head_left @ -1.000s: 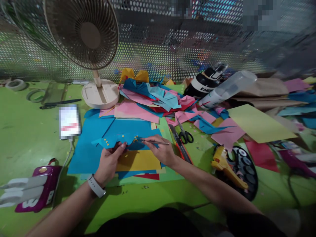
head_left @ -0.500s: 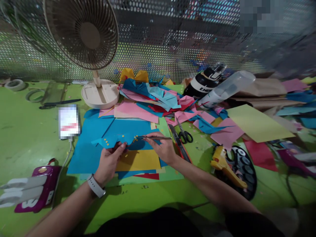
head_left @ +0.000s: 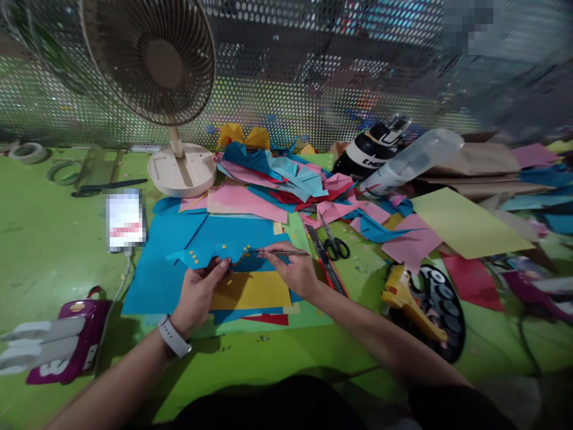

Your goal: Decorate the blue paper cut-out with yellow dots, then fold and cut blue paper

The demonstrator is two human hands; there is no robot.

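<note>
My left hand [head_left: 202, 292], with a white watch band at the wrist, is closed on the lower edge of a blue paper cutout [head_left: 208, 253]. Small yellow squares dot the cutout, more of them clustered at its right end. Slim metal tweezers [head_left: 293, 253] are pinched in my right hand [head_left: 298, 273], their tips pointing left at that cluster. Whether the tips touch the paper or grip a square is too small to tell. Beneath both hands lie large blue sheets [head_left: 147, 280] and a yellow sheet [head_left: 255, 291].
Scissors [head_left: 335, 246] and a craft knife [head_left: 329, 263] lie right of my right hand. Beyond are a yellow glue gun [head_left: 414, 307], paper scraps [head_left: 286, 173] and two bottles [head_left: 414, 161]. A fan [head_left: 181, 170], a phone [head_left: 125, 221] and a purple power strip [head_left: 74, 340] stand leftward.
The tweezers have tilted slightly and shifted a touch lower, with my right hand barely moving. My left hand and the blue paper cutout stay in place.
</note>
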